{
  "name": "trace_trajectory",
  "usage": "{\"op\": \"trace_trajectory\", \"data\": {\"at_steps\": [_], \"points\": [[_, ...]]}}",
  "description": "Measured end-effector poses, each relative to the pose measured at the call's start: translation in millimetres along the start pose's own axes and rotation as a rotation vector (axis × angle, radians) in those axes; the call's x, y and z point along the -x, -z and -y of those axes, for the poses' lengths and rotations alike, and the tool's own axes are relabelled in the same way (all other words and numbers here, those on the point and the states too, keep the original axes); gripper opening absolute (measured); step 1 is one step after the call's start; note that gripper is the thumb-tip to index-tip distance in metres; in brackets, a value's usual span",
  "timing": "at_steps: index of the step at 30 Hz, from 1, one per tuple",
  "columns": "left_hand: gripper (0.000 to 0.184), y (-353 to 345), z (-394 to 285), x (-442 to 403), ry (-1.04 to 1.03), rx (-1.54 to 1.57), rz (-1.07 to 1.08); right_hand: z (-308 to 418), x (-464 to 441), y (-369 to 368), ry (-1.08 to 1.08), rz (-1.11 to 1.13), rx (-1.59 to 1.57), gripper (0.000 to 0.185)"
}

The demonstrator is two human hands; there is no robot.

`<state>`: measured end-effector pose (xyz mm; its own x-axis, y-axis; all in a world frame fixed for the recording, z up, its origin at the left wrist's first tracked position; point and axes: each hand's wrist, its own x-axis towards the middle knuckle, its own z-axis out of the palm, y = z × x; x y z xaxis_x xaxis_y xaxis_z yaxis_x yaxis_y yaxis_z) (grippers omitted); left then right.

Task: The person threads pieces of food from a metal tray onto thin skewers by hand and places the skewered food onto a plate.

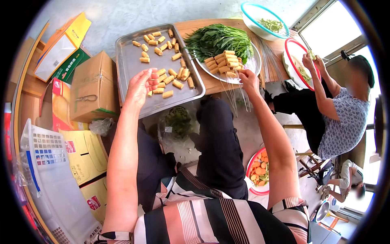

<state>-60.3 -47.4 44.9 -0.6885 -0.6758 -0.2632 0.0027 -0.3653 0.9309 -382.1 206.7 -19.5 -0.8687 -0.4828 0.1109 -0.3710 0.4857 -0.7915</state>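
Note:
My left hand (141, 86) hovers over the front left of a metal tray (134, 83), fingers loosely curled and slightly apart, nothing visible in them. Short tan tofu-skin-like rolls (177, 84) lie scattered over the tray, several close to those fingers. At the front edge of a white plate (255, 67), my right hand (249, 82) is closed in a pinch on a thin skewer (245, 96). Beside it, skewered rolls (223, 63) are stacked on the plate, their stick ends pointing toward me. Leafy greens (221, 40) fill the plate's back; the pinched fingertips are partly hidden.
Loose skewers (268, 61) lie right of the plate. A teal-rimmed bowl (248, 22) and a red-rimmed bowl (287, 51) stand beyond, where another person works. Boxes (91, 87) and a white basket (61, 179) are left. A basin of carrot slices (260, 173) sits low right.

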Motion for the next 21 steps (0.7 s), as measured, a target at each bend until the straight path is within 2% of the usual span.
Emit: {"op": "trace_trajectory", "data": {"at_steps": [4, 11, 19, 21], "points": [[0.028, 1, -1, 3, -0.009, -0.008, 0.0, -11, 5, 35, -0.02, -0.048, -0.087, 0.017], [0.031, 1, -3, 6, -0.003, -0.034, 0.021, -76, 1, 104, -0.272, -0.244, 0.048, 0.016], [0.03, -11, -2, 1, 0.01, -0.094, 0.043, -110, -30, 109, -0.376, -0.204, 0.187, 0.019], [0.029, -14, -2, -1, 0.028, -0.113, 0.026, -123, -45, 103, -0.37, -0.166, 0.364, 0.022]]}}
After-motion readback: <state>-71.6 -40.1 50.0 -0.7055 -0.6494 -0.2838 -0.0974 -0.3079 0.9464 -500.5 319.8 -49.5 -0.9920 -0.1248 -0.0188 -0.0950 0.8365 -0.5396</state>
